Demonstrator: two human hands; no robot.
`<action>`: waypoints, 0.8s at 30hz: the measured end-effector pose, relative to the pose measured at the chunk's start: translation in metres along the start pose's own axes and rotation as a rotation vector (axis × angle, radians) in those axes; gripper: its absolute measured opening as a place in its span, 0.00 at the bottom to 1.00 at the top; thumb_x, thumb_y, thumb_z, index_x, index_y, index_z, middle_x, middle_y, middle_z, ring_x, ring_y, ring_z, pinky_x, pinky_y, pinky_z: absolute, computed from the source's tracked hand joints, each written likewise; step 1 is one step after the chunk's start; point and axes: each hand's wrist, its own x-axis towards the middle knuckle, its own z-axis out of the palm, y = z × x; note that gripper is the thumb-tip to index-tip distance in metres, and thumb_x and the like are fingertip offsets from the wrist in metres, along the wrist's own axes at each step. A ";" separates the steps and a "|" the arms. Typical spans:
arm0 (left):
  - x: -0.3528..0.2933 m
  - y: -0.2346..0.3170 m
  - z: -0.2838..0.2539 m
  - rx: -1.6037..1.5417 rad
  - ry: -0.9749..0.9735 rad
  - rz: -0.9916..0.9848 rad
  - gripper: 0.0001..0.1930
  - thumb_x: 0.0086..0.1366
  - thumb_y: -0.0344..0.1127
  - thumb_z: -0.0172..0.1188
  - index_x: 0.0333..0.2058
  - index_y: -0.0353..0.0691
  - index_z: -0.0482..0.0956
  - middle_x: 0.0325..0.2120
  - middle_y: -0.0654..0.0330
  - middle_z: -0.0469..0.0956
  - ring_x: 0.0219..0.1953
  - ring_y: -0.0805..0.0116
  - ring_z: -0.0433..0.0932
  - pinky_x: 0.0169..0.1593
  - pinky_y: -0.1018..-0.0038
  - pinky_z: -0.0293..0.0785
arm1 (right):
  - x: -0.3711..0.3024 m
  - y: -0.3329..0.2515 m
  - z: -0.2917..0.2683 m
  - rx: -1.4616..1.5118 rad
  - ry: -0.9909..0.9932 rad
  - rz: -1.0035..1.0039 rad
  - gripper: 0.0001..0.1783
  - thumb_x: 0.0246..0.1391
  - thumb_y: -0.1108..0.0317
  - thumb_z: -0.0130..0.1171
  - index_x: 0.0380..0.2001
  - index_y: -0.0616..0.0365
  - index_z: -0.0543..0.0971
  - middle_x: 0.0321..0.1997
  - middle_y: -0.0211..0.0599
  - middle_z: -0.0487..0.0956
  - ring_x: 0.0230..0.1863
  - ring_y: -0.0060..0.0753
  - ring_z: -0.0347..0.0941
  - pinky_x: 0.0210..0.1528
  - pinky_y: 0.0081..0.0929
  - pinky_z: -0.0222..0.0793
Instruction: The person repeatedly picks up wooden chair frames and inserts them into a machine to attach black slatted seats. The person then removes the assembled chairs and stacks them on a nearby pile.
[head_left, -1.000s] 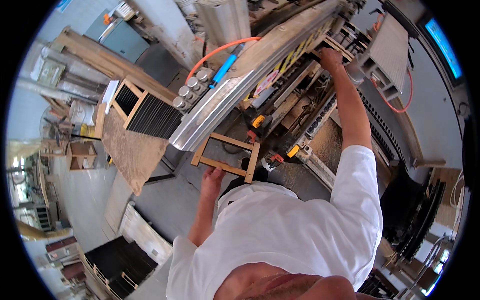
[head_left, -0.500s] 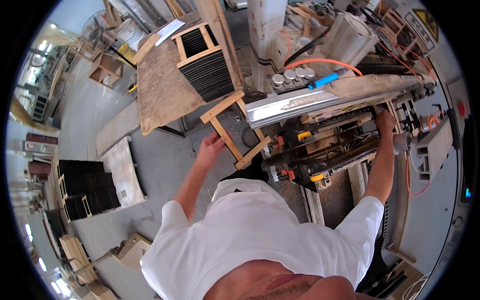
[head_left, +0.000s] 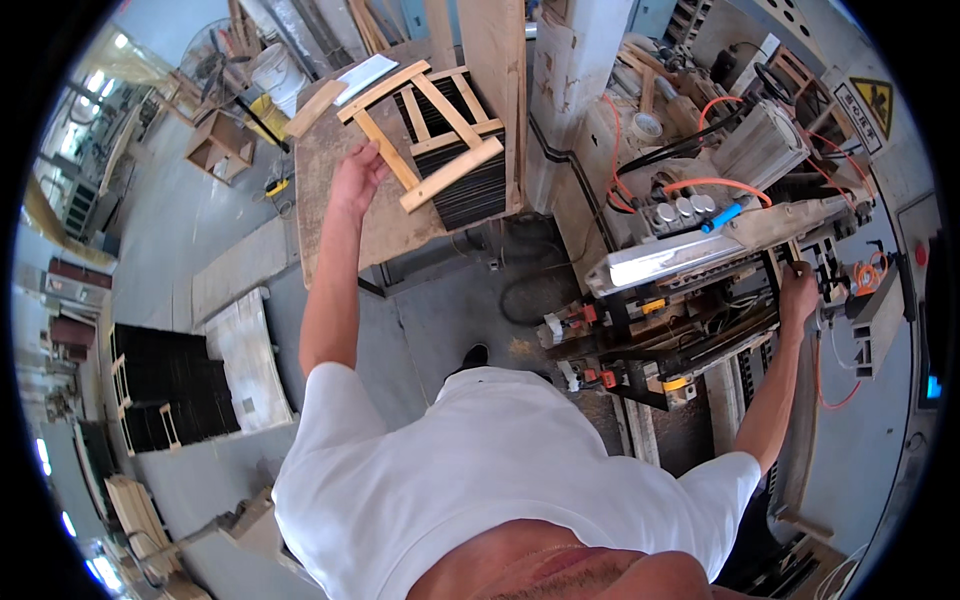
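Left hand (head_left: pixel 360 178) gripping wooden frame (head_left: pixel 390 152), right hand (head_left: pixel 798 292) at machine (head_left: pixel 690 254), grip unclear, floor (head_left: pixel 430 312) between machine and table edge (head_left: pixel 405 236)

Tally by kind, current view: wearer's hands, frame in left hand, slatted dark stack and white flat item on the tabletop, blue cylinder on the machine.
Hands: 2 (left hand, right hand)
Wooden frame: 1
Dark stack: 1
White flat item: 1
Blue cylinder: 1
Total: 6
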 end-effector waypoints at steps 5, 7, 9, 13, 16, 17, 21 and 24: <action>0.114 -0.007 -0.023 0.014 -0.003 -0.156 0.13 0.67 0.32 0.55 0.47 0.31 0.72 0.40 0.55 0.79 0.41 0.66 0.79 0.45 0.69 0.79 | -0.104 -0.077 -0.050 0.442 0.167 0.097 0.10 0.55 0.69 0.61 0.37 0.65 0.79 0.35 0.39 0.82 0.34 0.30 0.74 0.40 0.28 0.70; 0.142 -0.018 -0.031 0.060 0.024 -0.194 0.14 0.65 0.33 0.59 0.47 0.31 0.73 0.39 0.55 0.79 0.39 0.66 0.79 0.42 0.69 0.80 | -0.145 -0.106 -0.054 0.510 0.076 0.189 0.09 0.54 0.72 0.62 0.36 0.67 0.78 0.35 0.38 0.81 0.34 0.26 0.73 0.39 0.26 0.70; 0.157 -0.030 -0.026 0.170 0.064 -0.209 0.16 0.63 0.34 0.62 0.45 0.30 0.74 0.38 0.55 0.80 0.38 0.65 0.80 0.40 0.67 0.80 | -0.183 -0.123 -0.050 0.555 -0.005 0.286 0.08 0.54 0.73 0.62 0.36 0.66 0.79 0.37 0.36 0.81 0.35 0.22 0.73 0.39 0.23 0.70; 0.157 -0.035 -0.003 0.480 0.158 -0.165 0.18 0.60 0.37 0.66 0.44 0.30 0.76 0.36 0.53 0.81 0.37 0.63 0.81 0.37 0.67 0.80 | -0.248 -0.129 -0.030 0.655 -0.069 0.430 0.10 0.54 0.73 0.62 0.37 0.67 0.78 0.43 0.38 0.81 0.39 0.22 0.75 0.44 0.21 0.70; 0.142 -0.030 0.003 0.817 0.122 0.193 0.23 0.58 0.42 0.67 0.45 0.30 0.76 0.37 0.49 0.81 0.40 0.60 0.80 0.39 0.64 0.79 | -0.275 -0.134 -0.026 0.664 -0.056 0.458 0.11 0.55 0.71 0.62 0.39 0.67 0.79 0.41 0.37 0.81 0.38 0.21 0.75 0.44 0.21 0.71; 0.134 -0.026 0.008 0.944 0.086 0.375 0.24 0.58 0.43 0.68 0.46 0.30 0.76 0.37 0.47 0.81 0.41 0.59 0.80 0.40 0.63 0.79 | -0.278 -0.141 -0.031 0.623 -0.076 0.477 0.11 0.55 0.71 0.62 0.40 0.67 0.79 0.40 0.37 0.81 0.38 0.21 0.75 0.44 0.21 0.71; 0.067 -0.012 0.071 1.459 -0.246 0.643 0.31 0.55 0.50 0.67 0.52 0.34 0.74 0.41 0.45 0.80 0.50 0.52 0.76 0.58 0.55 0.65 | -0.281 -0.171 -0.064 0.542 -0.110 0.503 0.12 0.56 0.73 0.61 0.42 0.67 0.78 0.38 0.36 0.81 0.38 0.21 0.76 0.44 0.21 0.71; 0.066 -0.036 0.076 1.705 -0.363 0.764 0.29 0.54 0.47 0.66 0.51 0.37 0.73 0.37 0.46 0.81 0.48 0.50 0.77 0.62 0.54 0.57 | -0.289 -0.174 -0.080 0.564 -0.093 0.419 0.10 0.55 0.74 0.61 0.40 0.67 0.78 0.41 0.38 0.81 0.38 0.24 0.76 0.44 0.22 0.71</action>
